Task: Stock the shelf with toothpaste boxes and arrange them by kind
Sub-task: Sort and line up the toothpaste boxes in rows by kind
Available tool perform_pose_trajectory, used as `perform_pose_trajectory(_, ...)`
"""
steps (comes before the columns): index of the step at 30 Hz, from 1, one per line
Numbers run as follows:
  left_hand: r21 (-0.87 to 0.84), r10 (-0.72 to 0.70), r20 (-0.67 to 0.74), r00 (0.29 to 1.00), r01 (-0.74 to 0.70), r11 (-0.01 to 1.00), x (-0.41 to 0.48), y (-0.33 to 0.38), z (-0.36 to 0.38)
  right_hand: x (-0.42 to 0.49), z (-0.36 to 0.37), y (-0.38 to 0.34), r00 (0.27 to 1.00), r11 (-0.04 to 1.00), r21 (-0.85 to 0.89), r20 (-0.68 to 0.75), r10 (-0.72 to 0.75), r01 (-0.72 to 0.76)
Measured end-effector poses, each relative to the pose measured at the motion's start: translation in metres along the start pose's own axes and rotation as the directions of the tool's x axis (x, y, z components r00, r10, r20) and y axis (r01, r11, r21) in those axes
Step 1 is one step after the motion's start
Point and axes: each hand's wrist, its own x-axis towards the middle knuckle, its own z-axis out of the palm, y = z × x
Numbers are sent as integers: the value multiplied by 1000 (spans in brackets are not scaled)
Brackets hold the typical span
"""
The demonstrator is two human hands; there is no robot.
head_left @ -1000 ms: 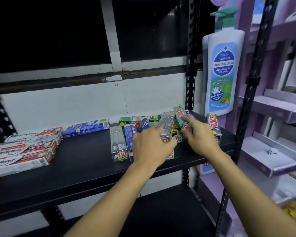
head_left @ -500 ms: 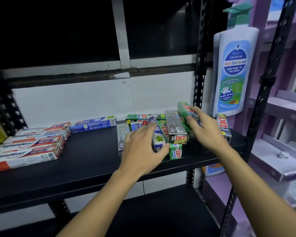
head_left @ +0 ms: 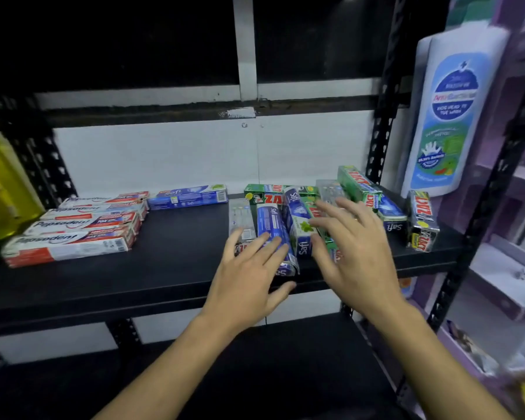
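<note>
Here the toothpaste boxes lie in two lots on the black shelf (head_left: 164, 268). A tidy Pepsodent stack (head_left: 73, 234) of at least four sits at the left, and a jumbled pile (head_left: 300, 221) of Safi and Zact boxes sits right of centre. One lone Safi box (head_left: 191, 197) lies at the back. The left hand (head_left: 246, 277) rests with straight fingers on a blue box in the pile. The right hand (head_left: 355, 253) is spread, unclenched, over the pile. One black Zact box (head_left: 422, 219) sits at the right end. Behind are a white wall (head_left: 164, 153) and a dark window (head_left: 134, 40).
</note>
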Motion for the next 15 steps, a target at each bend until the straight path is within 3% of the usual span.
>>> perform_pose_trajectory(3,-39,52,-74,996,-55,998,-15,-6,1,-7,12,-14,982,985,-104,144,-122,137)
perform_pose_trajectory(8,-229,72,-239,968,-128,965,-41,-24,-9,-10,22,-20,900,974,-105,412,-139,199)
perform_pose_trajectory(12,-541,-209,-304,929,11,841,-60,-32,-37,-3,21,-24,872,989,29,468,-142,146)
perform_pose_trajectory(15,-723,-444,-247,861,140,676,-72,-35,-63,2,27,-33,883,987,91,442,-160,133)
